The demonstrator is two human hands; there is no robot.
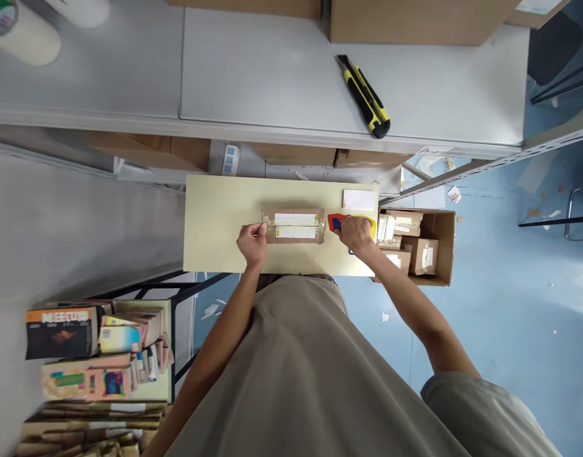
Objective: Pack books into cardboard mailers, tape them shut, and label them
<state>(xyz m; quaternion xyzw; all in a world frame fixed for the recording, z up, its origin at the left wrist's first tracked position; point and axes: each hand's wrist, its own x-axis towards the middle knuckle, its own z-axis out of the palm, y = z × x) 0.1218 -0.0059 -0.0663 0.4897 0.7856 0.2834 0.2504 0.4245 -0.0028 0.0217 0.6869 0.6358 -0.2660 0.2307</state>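
A small brown cardboard box (295,235) lies on the pale yellow table (215,203), with white labels and clear tape along its top. My left hand (253,244) is closed at the box's left end, thumb and fingers pinching its edge. Just off the right end, my right hand (356,233) is wrapped around a tape dispenser (335,221), red and blue at the front. Its yellow round part shows beyond the knuckles. Behind that hand lies a white label stack (358,199).
An open carton (443,247) with several small taped boxes stands right of the table. On the grey shelf (253,76) ahead lies a yellow and black utility knife (365,95). Books (63,333) and flattened cardboard (91,431) are stacked at lower left.
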